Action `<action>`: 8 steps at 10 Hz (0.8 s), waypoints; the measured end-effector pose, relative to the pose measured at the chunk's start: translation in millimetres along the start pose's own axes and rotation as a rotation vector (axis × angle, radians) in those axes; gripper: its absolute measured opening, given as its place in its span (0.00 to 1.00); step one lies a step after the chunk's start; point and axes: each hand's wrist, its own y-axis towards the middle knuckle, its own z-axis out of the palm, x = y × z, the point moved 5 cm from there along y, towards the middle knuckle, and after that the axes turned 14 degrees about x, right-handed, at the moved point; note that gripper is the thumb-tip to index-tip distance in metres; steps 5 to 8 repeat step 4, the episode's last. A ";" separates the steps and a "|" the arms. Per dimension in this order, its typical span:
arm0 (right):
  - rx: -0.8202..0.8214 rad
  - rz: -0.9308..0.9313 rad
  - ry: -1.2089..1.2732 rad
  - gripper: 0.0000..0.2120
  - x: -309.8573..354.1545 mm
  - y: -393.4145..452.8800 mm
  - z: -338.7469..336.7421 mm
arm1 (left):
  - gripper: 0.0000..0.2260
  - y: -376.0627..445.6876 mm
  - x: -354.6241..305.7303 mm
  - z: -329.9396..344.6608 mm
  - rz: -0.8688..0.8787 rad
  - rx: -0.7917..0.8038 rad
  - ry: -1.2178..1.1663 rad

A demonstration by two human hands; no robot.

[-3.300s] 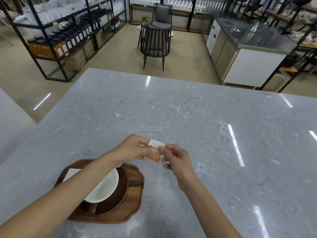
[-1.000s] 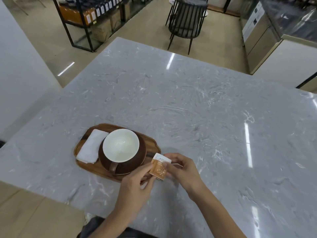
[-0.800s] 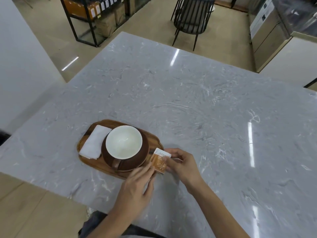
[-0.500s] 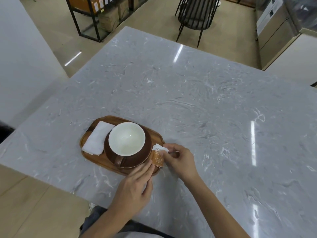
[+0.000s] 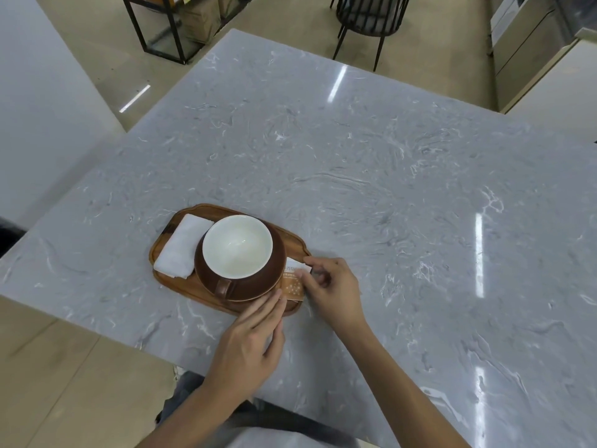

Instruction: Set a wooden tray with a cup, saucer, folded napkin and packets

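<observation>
Even, bright indoor light falls from overhead. Long white streaks of glare lie on the polished marble table [image 5: 355, 176], at its far edge and along its right side. Shadows are soft and short, perhaps faintest under the hands. Wide-angle distortion bows the table's edges outward. Focus looks mildly soft toward the corners.

The scene is seen from one head-worn, wide-angle view, aimed forward and steeply down at the near table [image 5: 387, 189] edge, close above the tray [image 5: 168, 231]; floor is caught beyond.
</observation>
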 end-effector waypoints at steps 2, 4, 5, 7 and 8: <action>-0.002 -0.030 0.045 0.09 0.8 -3.3 -2.8 | 0.19 0.2 -2.3 -12.2 0.017 -0.016 -0.041; -0.035 -0.138 -0.070 0.10 18.3 -5.4 -17.2 | 0.17 4.8 -24.5 -49.8 0.192 -0.043 -0.098; -0.035 -0.138 -0.070 0.10 18.3 -5.4 -17.2 | 0.17 4.8 -24.5 -49.8 0.192 -0.043 -0.098; -0.035 -0.138 -0.070 0.10 18.3 -5.4 -17.2 | 0.17 4.8 -24.5 -49.8 0.192 -0.043 -0.098; -0.035 -0.138 -0.070 0.10 18.3 -5.4 -17.2 | 0.17 4.8 -24.5 -49.8 0.192 -0.043 -0.098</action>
